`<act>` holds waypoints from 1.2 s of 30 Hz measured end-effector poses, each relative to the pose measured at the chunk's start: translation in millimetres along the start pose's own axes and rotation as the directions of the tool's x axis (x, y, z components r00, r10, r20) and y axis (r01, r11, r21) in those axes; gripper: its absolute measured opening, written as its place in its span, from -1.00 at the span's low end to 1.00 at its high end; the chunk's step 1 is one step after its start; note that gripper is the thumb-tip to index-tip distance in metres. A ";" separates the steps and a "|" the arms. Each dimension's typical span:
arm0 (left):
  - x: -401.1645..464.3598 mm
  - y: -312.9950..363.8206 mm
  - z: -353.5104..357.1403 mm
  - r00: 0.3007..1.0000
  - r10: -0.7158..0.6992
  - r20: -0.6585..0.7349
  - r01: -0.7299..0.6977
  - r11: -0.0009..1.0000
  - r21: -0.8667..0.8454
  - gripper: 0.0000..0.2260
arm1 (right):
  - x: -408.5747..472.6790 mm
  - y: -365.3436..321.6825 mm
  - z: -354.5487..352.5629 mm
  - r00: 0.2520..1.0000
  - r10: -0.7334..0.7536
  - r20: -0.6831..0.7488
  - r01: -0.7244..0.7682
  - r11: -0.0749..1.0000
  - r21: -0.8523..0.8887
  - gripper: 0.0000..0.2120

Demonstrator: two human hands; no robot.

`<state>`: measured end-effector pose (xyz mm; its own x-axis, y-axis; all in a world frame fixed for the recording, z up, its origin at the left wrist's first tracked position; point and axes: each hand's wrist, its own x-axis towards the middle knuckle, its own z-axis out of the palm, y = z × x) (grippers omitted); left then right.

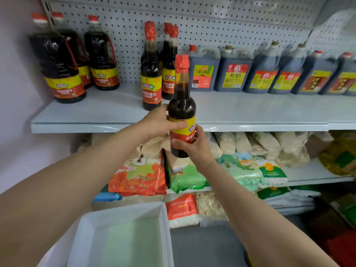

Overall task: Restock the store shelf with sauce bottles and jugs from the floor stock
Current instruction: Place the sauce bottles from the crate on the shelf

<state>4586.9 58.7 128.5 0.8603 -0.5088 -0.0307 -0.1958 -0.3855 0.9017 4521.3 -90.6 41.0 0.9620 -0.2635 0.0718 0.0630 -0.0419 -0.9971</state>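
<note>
A dark sauce bottle [181, 105] with a red cap and a yellow-red label is held upright in front of the shelf edge [173, 128]. My left hand [157, 123] grips its body from the left, thumb across the label. My right hand [194, 145] grips its lower part from the right. On the shelf behind stand three like bottles [151, 74], three big dark jugs with red handles [59, 62] at the left, and a row of square dark jugs [234, 72] at the right.
A white plastic bin [123, 236] sits low in front of me, nothing seen inside. Bags of rice [138, 176] and grain fill the lower shelves. A pegboard back panel [212, 22] rises behind the bottles. Bare shelf surface lies right of the standing bottles.
</note>
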 end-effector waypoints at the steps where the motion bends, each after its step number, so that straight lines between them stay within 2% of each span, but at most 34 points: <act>1: 5.8 1.2 -1.6 1.000 0.023 -0.020 -0.023 1.000 -0.011 -0.38 | 2.8 -2.9 -2.8 1.000 -0.003 0.025 0.004 1.000 -0.013 -0.28; 7: 30.0 16.1 -26.7 0.999 0.044 0.009 -0.043 0.995 -0.092 -0.46 | 30.3 -15.4 -17.9 0.976 -0.022 0.217 0.008 0.998 0.065 -0.38; 13: 56.3 15.1 -43.1 0.996 0.060 -0.065 -0.072 0.977 -0.202 -0.59 | 65.4 -25.4 -2.3 0.983 -0.119 0.136 0.127 0.991 -0.049 -0.32; 15: 65.2 11.8 -47.5 0.994 0.068 -0.085 -0.084 0.975 -0.208 -0.57 | 77.5 -26.1 3.9 0.983 -0.141 0.116 0.149 0.987 -0.067 -0.31; 18: 80.3 0.1 -52.6 0.993 0.078 -0.085 -0.093 0.979 -0.181 -0.51 | 93.4 -22.5 10.3 0.986 -0.141 0.084 0.149 0.984 -0.094 -0.30; 21: 95.0 -12.0 -50.9 0.990 0.096 -0.107 -0.110 0.985 -0.133 -0.59 | 107.8 -14.9 13.1 0.989 -0.142 0.036 0.145 0.979 -0.146 -0.28; 23: 103.8 -16.5 -46.6 0.984 0.117 -0.134 -0.129 0.988 -0.089 -0.57 | 117.2 -11.8 12.6 0.990 -0.142 -0.008 0.138 0.977 -0.165 -0.27; 27: 112.3 -22.7 -34.8 0.966 0.157 -0.207 -0.132 0.983 0.132 -0.48 | 134.5 -9.5 13.6 0.982 -0.167 -0.084 0.141 0.958 -0.248 -0.21; 30: 114.0 -39.9 -24.4 0.962 0.149 -0.230 -0.110 0.978 0.175 -0.45 | 142.6 -11.7 8.1 0.988 -0.152 -0.036 0.132 0.935 -0.329 -0.22; 34: 115.3 -49.3 -16.2 0.948 0.141 -0.284 -0.114 0.987 0.111 -0.47 | 149.7 -13.7 -14.3 0.992 -0.013 0.126 0.048 0.958 -0.284 -0.29; 36: 116.1 -52.6 -9.5 0.936 0.145 -0.321 -0.113 0.987 0.116 -0.45 | 156.1 -11.2 -18.5 0.994 0.006 0.109 0.028 0.952 -0.306 -0.33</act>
<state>4701.6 27.2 81.6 0.9280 -0.2849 0.2400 -0.3447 -0.4120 0.8435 4665.9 -149.1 63.8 0.9855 -0.1573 0.0632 0.0056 -0.3419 -0.9397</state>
